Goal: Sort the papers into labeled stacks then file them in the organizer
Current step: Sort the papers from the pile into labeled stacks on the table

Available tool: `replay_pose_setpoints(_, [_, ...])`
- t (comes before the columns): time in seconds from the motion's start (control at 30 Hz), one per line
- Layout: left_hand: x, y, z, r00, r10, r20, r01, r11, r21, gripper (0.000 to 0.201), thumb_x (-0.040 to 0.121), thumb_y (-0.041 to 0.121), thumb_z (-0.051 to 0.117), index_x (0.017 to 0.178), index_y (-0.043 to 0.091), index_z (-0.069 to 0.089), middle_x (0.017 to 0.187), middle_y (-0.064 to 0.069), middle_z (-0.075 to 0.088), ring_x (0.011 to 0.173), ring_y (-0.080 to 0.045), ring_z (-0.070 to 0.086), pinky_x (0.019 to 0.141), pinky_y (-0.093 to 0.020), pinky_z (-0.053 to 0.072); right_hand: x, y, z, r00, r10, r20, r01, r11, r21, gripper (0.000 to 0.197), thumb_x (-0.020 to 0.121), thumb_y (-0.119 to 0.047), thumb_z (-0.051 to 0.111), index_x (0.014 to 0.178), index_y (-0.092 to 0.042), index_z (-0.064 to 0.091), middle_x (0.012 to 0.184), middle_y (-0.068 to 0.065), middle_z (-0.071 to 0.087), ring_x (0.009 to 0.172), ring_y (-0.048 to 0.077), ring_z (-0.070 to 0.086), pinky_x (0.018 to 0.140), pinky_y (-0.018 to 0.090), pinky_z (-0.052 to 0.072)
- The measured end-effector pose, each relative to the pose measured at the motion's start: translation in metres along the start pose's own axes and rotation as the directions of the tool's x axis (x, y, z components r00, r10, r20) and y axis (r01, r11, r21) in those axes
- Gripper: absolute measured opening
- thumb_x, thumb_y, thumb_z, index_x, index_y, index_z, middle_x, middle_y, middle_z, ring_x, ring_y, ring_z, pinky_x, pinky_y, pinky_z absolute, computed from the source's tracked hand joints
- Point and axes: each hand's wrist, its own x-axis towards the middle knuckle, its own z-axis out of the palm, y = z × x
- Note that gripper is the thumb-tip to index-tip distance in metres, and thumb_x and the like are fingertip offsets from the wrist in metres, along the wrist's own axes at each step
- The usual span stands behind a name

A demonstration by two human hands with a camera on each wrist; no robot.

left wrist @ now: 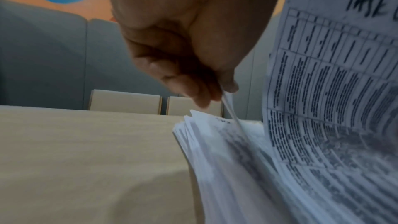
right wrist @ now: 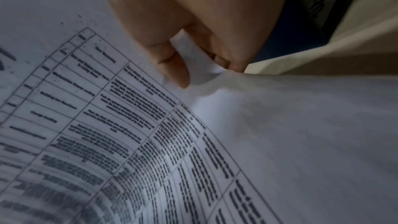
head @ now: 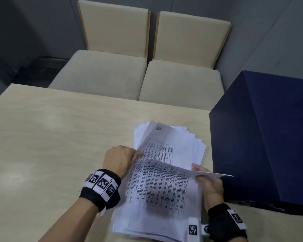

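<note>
A loose pile of printed papers (head: 166,172) with tables lies on the table at centre right. My left hand (head: 120,158) is at the pile's left edge, its thumb and fingers pinching the edge of a sheet (left wrist: 229,106) lifted off the pile. My right hand (head: 208,182) grips the right edge of the top sheet (head: 164,177) and holds it curled up above the pile; in the right wrist view the fingers (right wrist: 178,72) curl round that sheet (right wrist: 150,125). A dark blue organizer box (head: 262,137) stands right of the pile.
The pale wooden table (head: 51,145) stretches to the left of the papers. Two beige chairs (head: 143,55) stand behind its far edge, against a grey wall. The blue box fills the table's right side.
</note>
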Motion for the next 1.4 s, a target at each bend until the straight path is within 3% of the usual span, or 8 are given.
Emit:
replay_pose_setpoints(0.27, [-0.014, 0.003, 0.017, 0.99, -0.063, 0.128, 0.141, 0.29, -0.946, 0.036, 0.07, 0.038, 0.082, 0.086, 0.008, 0.073, 0.081, -0.006, 0.076, 0.074, -0.017, 0.07, 0.066, -0.035, 0.057, 0.01, -0.006, 0.004, 0.996, -0.038, 0.077, 0.036, 0.999, 0.029, 0.032, 0.078, 0.011, 0.064, 0.06, -0.014, 0.071, 0.081, 0.0, 0.07, 0.09, 0.022, 0.059, 0.083, 0.032, 0.043])
replay_pose_setpoints(0.4, [-0.013, 0.012, 0.017, 0.975, -0.175, 0.141, 0.19, 0.308, -0.932, 0.019, 0.086, 0.031, 0.07, 0.072, 0.018, 0.069, 0.072, 0.012, 0.072, 0.064, -0.003, 0.066, 0.06, -0.018, 0.05, 0.004, -0.008, 0.005, 0.995, -0.087, -0.057, 0.088, 0.996, 0.017, 0.014, 0.07, 0.001, 0.077, 0.067, -0.011, 0.072, 0.079, 0.002, 0.072, 0.087, 0.023, 0.063, 0.083, 0.032, 0.047])
replay_pose_setpoints(0.6, [0.003, -0.006, 0.03, 0.922, -0.326, 0.21, 0.302, 0.264, -0.916, 0.025, 0.091, 0.033, 0.05, 0.093, 0.016, 0.067, 0.099, -0.005, 0.073, 0.094, -0.029, 0.068, 0.089, -0.044, 0.052, -0.017, -0.025, 0.002, 0.965, -0.174, -0.195, 0.187, 0.981, 0.05, 0.047, 0.083, 0.013, 0.06, 0.119, -0.013, 0.048, 0.096, -0.001, 0.068, 0.087, 0.013, 0.064, 0.076, 0.025, 0.048])
replay_pose_setpoints(0.8, [0.014, 0.006, 0.006, 0.907, -0.316, 0.278, 0.344, 0.178, -0.922, 0.03, 0.087, -0.002, 0.045, 0.087, 0.014, 0.07, 0.09, -0.001, 0.074, 0.084, -0.023, 0.067, 0.073, -0.034, 0.053, -0.022, -0.022, 0.004, 0.992, -0.105, 0.072, 0.095, 0.987, 0.129, 0.028, 0.078, 0.013, 0.061, 0.061, -0.009, 0.063, 0.096, 0.003, 0.073, 0.1, 0.02, 0.065, 0.088, 0.034, 0.045])
replay_pose_setpoints(0.97, [0.01, 0.016, 0.0, 0.921, -0.109, 0.373, 0.384, 0.112, -0.916, 0.034, 0.067, 0.012, 0.048, 0.086, -0.004, 0.071, 0.095, -0.016, 0.072, 0.089, -0.035, 0.066, 0.085, -0.042, 0.048, -0.011, -0.034, 0.014, 0.972, 0.189, 0.141, -0.224, 0.926, 0.303, 0.023, 0.083, 0.008, 0.049, 0.079, -0.002, 0.07, 0.077, -0.003, 0.071, 0.062, 0.012, 0.065, 0.061, 0.023, 0.049])
replay_pose_setpoints(1.07, [0.011, 0.016, 0.009, 0.907, -0.169, 0.386, 0.384, -0.046, -0.922, 0.028, 0.075, 0.011, 0.049, 0.092, 0.009, 0.071, 0.097, -0.01, 0.071, 0.09, -0.029, 0.063, 0.078, -0.037, 0.046, -0.015, -0.025, 0.01, 1.0, -0.002, 0.006, 0.0, 0.986, 0.168, 0.033, 0.081, 0.017, 0.049, 0.063, -0.008, 0.059, 0.063, -0.002, 0.063, 0.064, 0.015, 0.06, 0.066, 0.025, 0.045])
replay_pose_setpoints(1.23, [0.014, 0.01, 0.045, 0.888, -0.347, 0.302, 0.458, 0.608, -0.648, 0.044, 0.079, 0.049, 0.074, 0.101, 0.015, 0.055, 0.093, 0.002, 0.062, 0.083, -0.016, 0.06, 0.071, -0.029, 0.045, -0.021, -0.014, -0.002, 0.996, -0.044, -0.083, 0.062, 0.972, 0.228, 0.039, 0.08, 0.026, 0.042, 0.081, -0.01, 0.057, 0.062, -0.005, 0.063, 0.063, 0.01, 0.058, 0.067, 0.022, 0.049])
replay_pose_setpoints(1.4, [0.015, 0.015, 0.055, 0.878, -0.432, 0.208, 0.476, 0.737, -0.479, 0.057, 0.071, 0.047, 0.079, 0.101, 0.011, 0.047, 0.099, -0.003, 0.053, 0.086, -0.025, 0.056, 0.067, -0.03, 0.039, -0.021, -0.009, -0.007, 0.996, -0.006, -0.092, 0.026, 0.975, 0.219, 0.053, 0.072, 0.027, 0.041, 0.065, -0.017, 0.071, 0.065, 0.001, 0.064, 0.063, 0.01, 0.059, 0.068, 0.024, 0.044])
